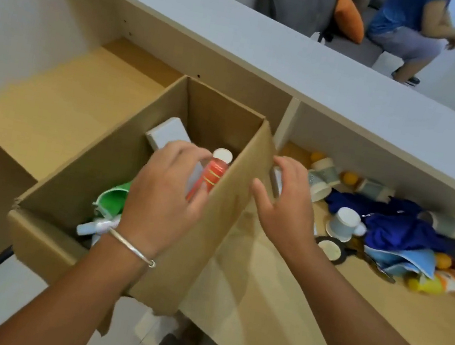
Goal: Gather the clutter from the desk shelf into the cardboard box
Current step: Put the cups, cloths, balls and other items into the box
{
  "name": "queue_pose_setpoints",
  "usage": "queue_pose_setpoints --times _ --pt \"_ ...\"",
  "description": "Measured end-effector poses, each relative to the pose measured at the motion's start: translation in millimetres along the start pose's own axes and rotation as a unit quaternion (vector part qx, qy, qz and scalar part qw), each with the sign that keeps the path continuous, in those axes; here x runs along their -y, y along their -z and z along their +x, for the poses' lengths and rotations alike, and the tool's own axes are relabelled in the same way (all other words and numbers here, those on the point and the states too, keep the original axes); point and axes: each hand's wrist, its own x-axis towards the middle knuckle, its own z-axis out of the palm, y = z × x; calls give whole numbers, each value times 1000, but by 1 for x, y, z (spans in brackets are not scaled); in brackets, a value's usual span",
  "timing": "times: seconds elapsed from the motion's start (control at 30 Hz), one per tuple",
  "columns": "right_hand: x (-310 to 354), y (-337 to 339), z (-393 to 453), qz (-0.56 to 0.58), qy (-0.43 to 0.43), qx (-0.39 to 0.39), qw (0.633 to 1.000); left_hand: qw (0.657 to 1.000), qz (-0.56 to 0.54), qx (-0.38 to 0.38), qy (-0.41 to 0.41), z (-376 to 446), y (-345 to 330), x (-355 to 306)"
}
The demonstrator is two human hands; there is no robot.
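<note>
Lowering red bottle [207, 180] into cardboard box [120, 160]: left hand [166, 189] grasps it over box. Right hand [285, 200] released, reaching toward shelf [305, 291] clutter: paper cups [342, 223], blue cloth [397, 228]. Next, by my guess: drop bottle, grab 1 cup.

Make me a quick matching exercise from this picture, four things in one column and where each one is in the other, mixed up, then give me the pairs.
1. red bottle
2. green item
3. blue cloth
4. orange cushion

A. lying among the clutter on the shelf, right of the box
B. on the sofa in the background
C. in the left hand, over the cardboard box
D. inside the box, near its front corner

Pairs: 1-C, 2-D, 3-A, 4-B
</note>
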Motion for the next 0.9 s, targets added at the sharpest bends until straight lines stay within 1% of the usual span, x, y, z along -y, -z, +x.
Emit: queue_pose_setpoints --times 0.2,0.3,0.4,0.47,0.6,0.73,0.8,0.9 --pt "-106 36 -48 -58 -100 0 993 995 -27 76 -60 -3 -73 -57" --pt "-149 50 -66 -77 -143 6 987 990 -50 120 -53 -8 -116 -79" --pt "-183 60 -74 -87 -177 26 980 987 -21 156 -43 -11 -161 -92" --pt "-199 62 -73 -87 -189 39 977 984 -22 176 -7 -11 -191 -96" --pt "-227 59 -68 -92 -185 77 975 974 -28 209 85 -9 -250 -99" --pt "-247 44 -66 -104 -148 112 977 962 8 218 161 -10 -299 -99" --pt "-254 35 -66 -110 -134 125 977 958 19 216 189 -10 -320 -99" --pt "-261 22 -67 -119 -143 143 972 954 29 190 229 -7 -343 -99"
